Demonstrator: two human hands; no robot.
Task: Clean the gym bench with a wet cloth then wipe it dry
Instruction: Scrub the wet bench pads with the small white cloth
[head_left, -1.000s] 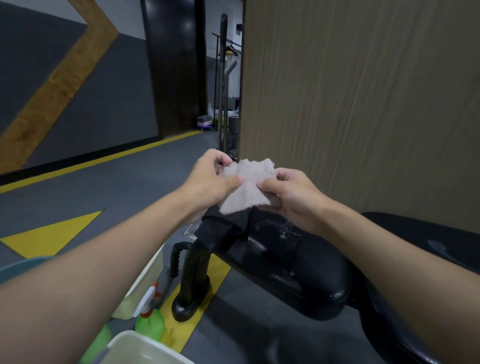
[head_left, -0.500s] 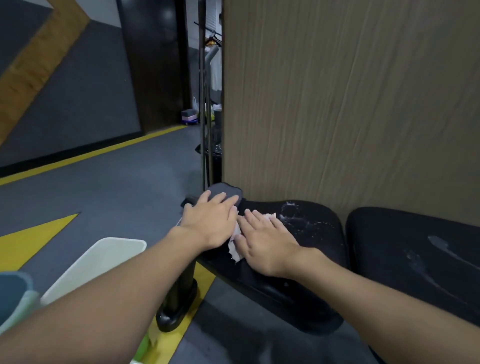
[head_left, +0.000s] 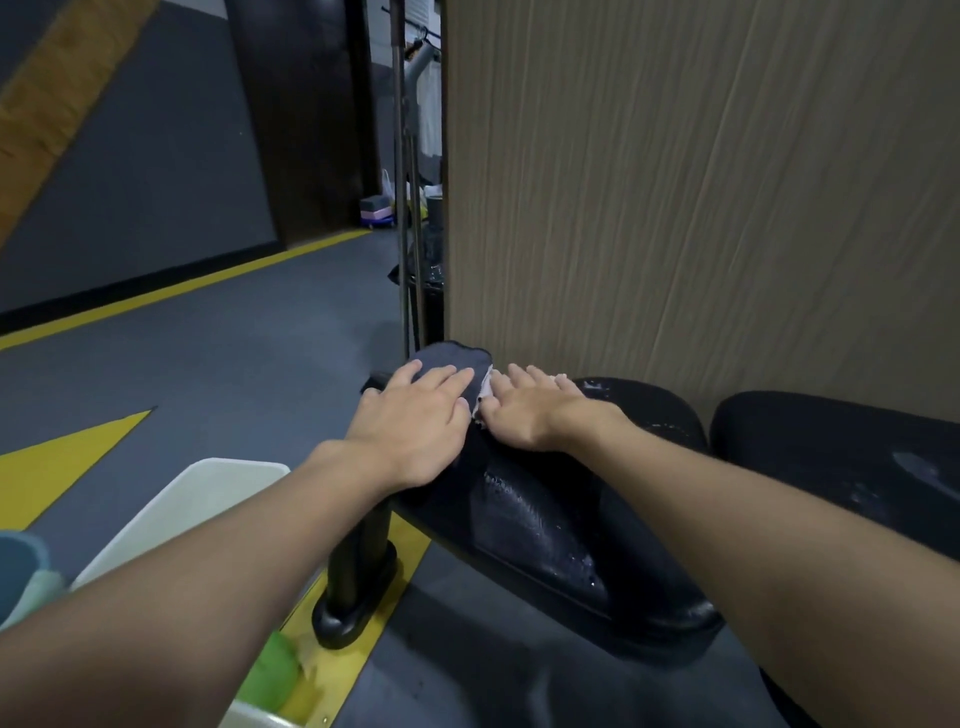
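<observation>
1. the bench (head_left: 545, 525) is a black padded seat running along a wood-grain panel (head_left: 675, 182). drops of water shine on its top and near side.
2. the left hand (head_left: 415, 421) lies palm down at the far left end of the bench. its fingers are straight and close together, flat on a dark cloth (head_left: 457, 357) that sticks out past the fingertips.
3. the right hand (head_left: 530, 410) lies palm down just beside the left. its fingers are straight and slightly fanned, pressing on a pale cloth (head_left: 484, 387).
4. only a strip of the pale cloth shows, between the two hands, and the rest is hidden under the right palm.
5. a second pad (head_left: 831, 452) sits to the right, apart from the first by a narrow gap, with wet streaks on it.
6. the bench's black leg (head_left: 358, 571) stands on a yellow floor mark. a white tub (head_left: 197, 499) is near it on the left, and a green thing (head_left: 275, 670), too blurred to tell, is below.
</observation>
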